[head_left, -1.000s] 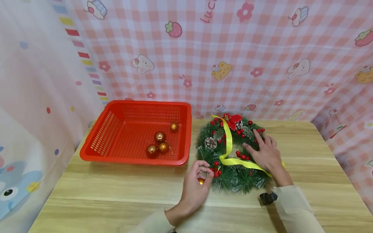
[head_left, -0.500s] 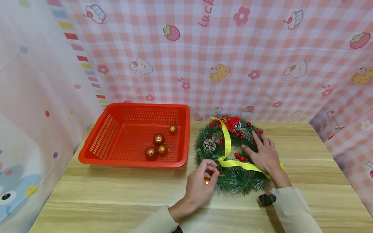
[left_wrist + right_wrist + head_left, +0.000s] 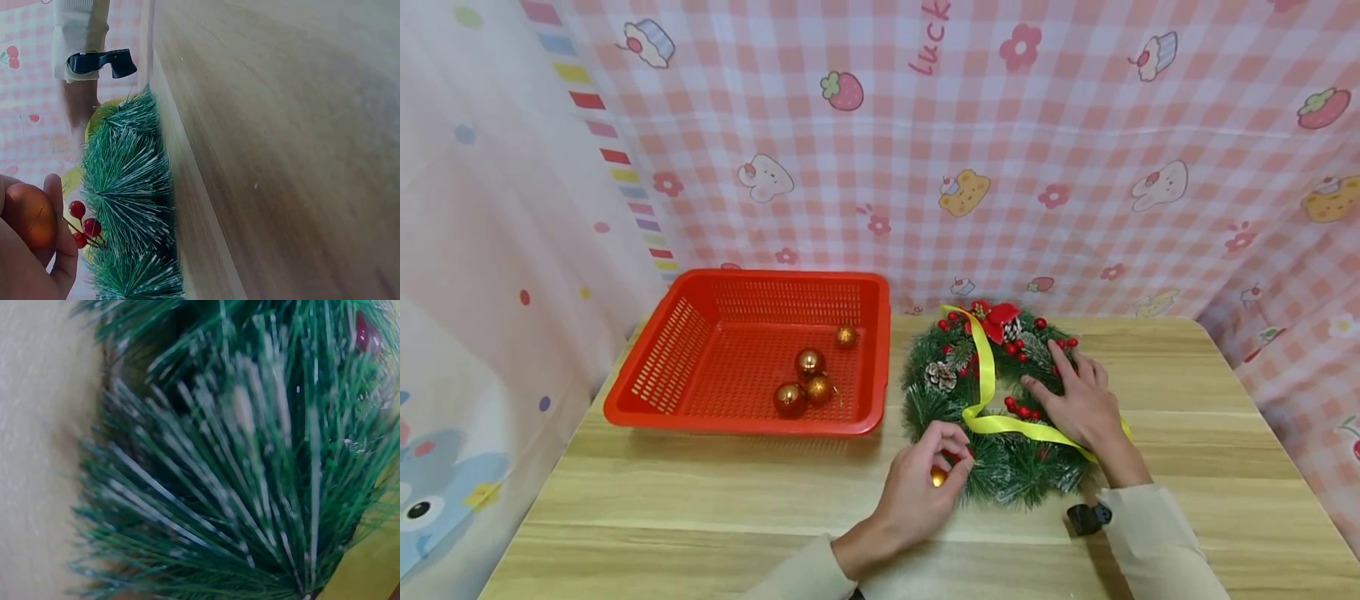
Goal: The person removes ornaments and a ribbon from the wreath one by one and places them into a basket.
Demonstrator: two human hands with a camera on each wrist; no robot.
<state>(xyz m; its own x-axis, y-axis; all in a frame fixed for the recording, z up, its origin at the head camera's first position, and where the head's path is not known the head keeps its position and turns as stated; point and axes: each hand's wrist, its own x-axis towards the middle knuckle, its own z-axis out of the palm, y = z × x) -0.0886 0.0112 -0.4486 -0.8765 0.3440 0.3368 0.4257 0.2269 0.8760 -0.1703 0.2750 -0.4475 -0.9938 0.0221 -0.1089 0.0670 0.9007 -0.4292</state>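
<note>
A green pine wreath (image 3: pixel 1022 467) with red berries, pinecones and a yellow ribbon (image 3: pixel 992 421) lies on the wooden table (image 3: pixel 700 500). My left hand (image 3: pixel 925 487) pinches a small gold bauble (image 3: pixel 937 477) against the wreath's near left edge; the bauble (image 3: pixel 28 215) and red berries (image 3: pixel 84 225) also show in the left wrist view. My right hand (image 3: pixel 1078 400) rests flat, fingers spread, on the wreath's right side. The right wrist view shows only frosted needles of the wreath (image 3: pixel 250 487).
A red plastic basket (image 3: pixel 662 350) stands at the left back of the table with several gold baubles (image 3: pixel 808 379) in it. A pink checked cloth (image 3: pixel 1000 150) hangs behind and to the sides. A black clip (image 3: pixel 1086 517) sits at my right wrist.
My left hand has carried the gold bauble a little to the right, closer in to the wreath's lower left edge. The right hand has stayed on the wreath.
</note>
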